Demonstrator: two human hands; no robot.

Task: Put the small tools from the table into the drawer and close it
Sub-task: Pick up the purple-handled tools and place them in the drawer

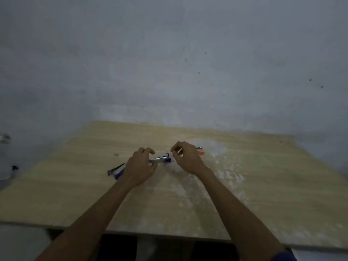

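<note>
Left hand [140, 167], centre of frame: fingers curled loosely downward, part open, poised over the tools; no firm hold on anything can be confirmed. Right hand [185, 158], just right of centre: fingers bent, thumb and forefinger drawn near each other, nothing visible between them. Both forearms reach in from the lower edge.

Between the hands lies a stapler [161, 159], silver top on a purple base, flat on the tabletop [263, 185]; its near end is hidden behind the left fingers, contact not determinable. A second purple and silver tool [116, 171], blurred, lies at the left of the left hand, partly covered by the wrist. Beyond the right hand, two small items show at its far side: an orange tip [201, 152] and a dark, reddish end [199, 148]; type not determinable.

Tabletop: pale wood grain, whitish blotches right of centre. Grey wall [169, 63] fills the upper frame. Below the near tabletop edge, a dark recess [118, 247]; whether this is the drawer cannot be told.
</note>
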